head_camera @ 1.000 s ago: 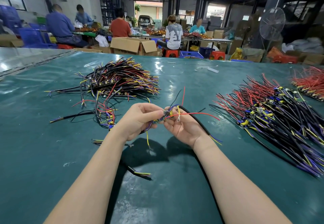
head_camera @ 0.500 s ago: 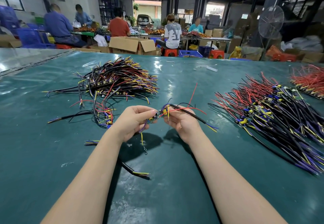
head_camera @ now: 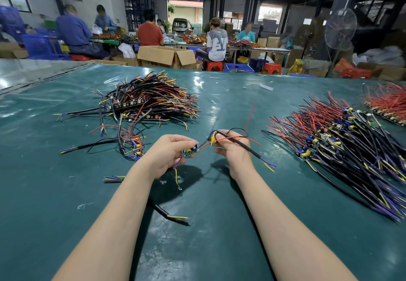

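Observation:
My left hand (head_camera: 170,153) pinches a small circuit board (head_camera: 190,152) with purple and yellow wires dangling under it. My right hand (head_camera: 234,149) grips a black sheathed cable (head_camera: 246,147) whose purple and yellow ends stick out to the right. A thin red wire (head_camera: 224,139) runs between the board and my right hand. Both hands hover just above the green table (head_camera: 66,192), a short gap apart.
A heap of black, yellow and red wired boards (head_camera: 151,98) lies far left. A larger heap (head_camera: 342,146) spreads on the right, with a red bundle (head_camera: 386,102) behind it. Loose cables (head_camera: 173,216) lie under my arms. Several people sit working at benches beyond the table.
My hands have drawn apart: the left keeps the small board, the right has pulled the black cable away to the right, and the red wire now stretches between them.

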Action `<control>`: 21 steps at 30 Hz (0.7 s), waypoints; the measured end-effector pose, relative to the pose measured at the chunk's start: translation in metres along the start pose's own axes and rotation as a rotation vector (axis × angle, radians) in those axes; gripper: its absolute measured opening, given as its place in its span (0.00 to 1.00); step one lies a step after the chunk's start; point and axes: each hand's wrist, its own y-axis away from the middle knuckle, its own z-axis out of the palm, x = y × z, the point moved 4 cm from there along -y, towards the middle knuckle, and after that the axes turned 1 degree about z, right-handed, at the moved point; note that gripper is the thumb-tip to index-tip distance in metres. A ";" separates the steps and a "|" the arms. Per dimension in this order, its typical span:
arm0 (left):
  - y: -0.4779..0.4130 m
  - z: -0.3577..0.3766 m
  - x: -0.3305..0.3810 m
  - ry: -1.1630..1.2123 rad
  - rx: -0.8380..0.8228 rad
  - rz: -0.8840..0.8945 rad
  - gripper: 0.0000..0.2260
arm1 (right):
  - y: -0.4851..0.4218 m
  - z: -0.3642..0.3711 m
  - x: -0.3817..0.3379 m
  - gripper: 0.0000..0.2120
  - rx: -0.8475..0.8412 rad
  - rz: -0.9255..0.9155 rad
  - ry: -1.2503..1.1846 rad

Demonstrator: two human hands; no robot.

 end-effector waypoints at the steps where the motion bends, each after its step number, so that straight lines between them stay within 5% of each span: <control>1: 0.001 0.000 0.001 0.010 -0.003 -0.007 0.07 | -0.001 -0.004 0.000 0.11 0.061 0.014 -0.017; 9: -0.001 -0.005 0.004 -0.134 0.037 0.055 0.10 | -0.009 -0.019 0.002 0.15 0.271 -0.002 -0.042; 13: -0.002 -0.018 0.014 0.078 0.168 0.131 0.06 | -0.009 -0.044 0.005 0.13 0.484 0.008 -0.199; 15: -0.003 -0.031 0.014 -0.150 0.392 0.185 0.06 | -0.008 -0.050 0.004 0.12 0.497 0.024 -0.194; 16: -0.003 -0.036 0.012 -0.409 0.504 0.178 0.02 | -0.008 -0.048 0.003 0.10 0.464 0.026 -0.181; 18: -0.003 -0.034 0.006 -0.916 0.569 0.088 0.12 | -0.007 -0.036 0.000 0.09 0.339 0.029 -0.145; 21: 0.001 -0.023 0.006 -1.036 0.583 0.156 0.16 | -0.002 -0.016 -0.003 0.09 0.096 0.020 -0.017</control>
